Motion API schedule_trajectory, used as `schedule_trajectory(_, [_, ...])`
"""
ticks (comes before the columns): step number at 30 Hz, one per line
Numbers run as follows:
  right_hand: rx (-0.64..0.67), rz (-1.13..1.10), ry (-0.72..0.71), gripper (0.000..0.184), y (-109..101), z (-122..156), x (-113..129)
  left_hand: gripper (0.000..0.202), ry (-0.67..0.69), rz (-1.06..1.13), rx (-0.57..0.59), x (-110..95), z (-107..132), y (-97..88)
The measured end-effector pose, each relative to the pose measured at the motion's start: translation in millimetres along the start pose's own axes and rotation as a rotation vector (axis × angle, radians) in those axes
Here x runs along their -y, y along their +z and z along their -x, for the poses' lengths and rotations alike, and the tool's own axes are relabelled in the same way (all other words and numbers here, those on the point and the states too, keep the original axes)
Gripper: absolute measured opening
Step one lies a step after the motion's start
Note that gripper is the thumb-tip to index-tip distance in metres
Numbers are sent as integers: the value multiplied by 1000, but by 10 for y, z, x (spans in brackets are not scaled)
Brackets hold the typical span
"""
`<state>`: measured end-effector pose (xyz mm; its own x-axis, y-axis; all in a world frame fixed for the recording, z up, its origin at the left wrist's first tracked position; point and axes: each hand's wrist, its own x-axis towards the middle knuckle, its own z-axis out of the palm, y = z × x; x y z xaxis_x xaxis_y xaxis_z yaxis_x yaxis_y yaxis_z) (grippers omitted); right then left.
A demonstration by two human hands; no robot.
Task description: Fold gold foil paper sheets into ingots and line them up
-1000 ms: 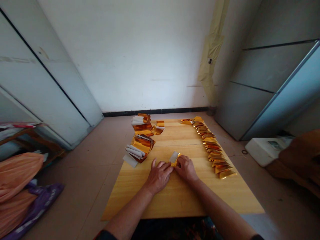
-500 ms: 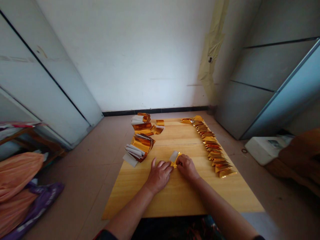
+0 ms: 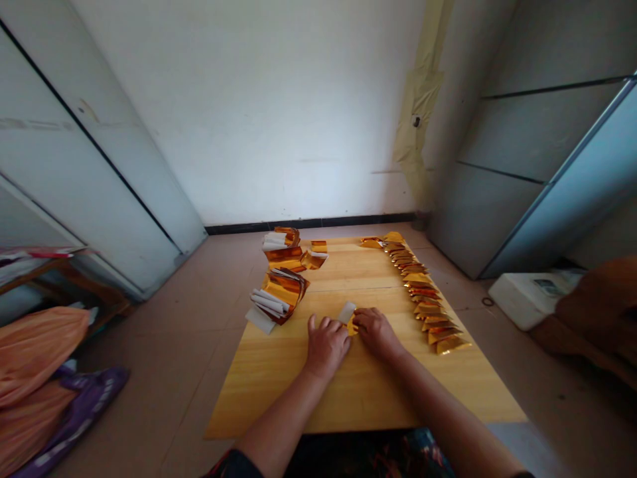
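A small piece of gold foil paper [image 3: 352, 328] lies on the wooden table between my hands, its pale back partly showing at the far end. My left hand [image 3: 327, 345] has its near-side fingers closed on the left edge, with the little finger raised and apart. On the right edge, the curled fingers of my right hand [image 3: 379, 333] pinch the same paper. Its lower folds are partly covered by my fingertips. Left of my hands sits a stack of gold foil sheets [image 3: 286, 285] with pale backs. A row of folded gold foil pieces [image 3: 423, 292] overlaps along the right side.
The wooden table [image 3: 279, 398] stands before a white wall [image 3: 279, 119]. More foil sheets [image 3: 283, 257] lie at its far left. A white box [image 3: 522, 299] is on the floor at right, beside a grey cabinet. Orange and purple bags [image 3: 44, 358] are at left.
My left hand has shifted slightly right, over more of the paper. My right fingers have moved a little along its right edge; less of the gold side shows at the top.
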<state>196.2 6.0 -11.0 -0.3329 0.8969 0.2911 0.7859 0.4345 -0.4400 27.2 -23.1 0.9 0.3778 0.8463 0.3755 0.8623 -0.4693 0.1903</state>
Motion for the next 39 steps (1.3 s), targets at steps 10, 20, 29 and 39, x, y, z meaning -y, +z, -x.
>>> schedule_trajectory(10, [99, 166, -61, 16, -59, 212, 318, 17, 9, 62, 9, 219, -109, 59])
schedule_trajectory(20, [104, 63, -181, 8, -163, 282, 88, 17, 163, -19, 128, 270, -113, 28])
schedule_trajectory(29, [114, 319, -341, 18, -111, 290, 99, 18, 134, -28, 134, 153, 6, -42])
schedule_trajectory(39, [143, 313, -351, 18, -104, 227, 72, 14, 154, -143, 4, 84, 45, 7])
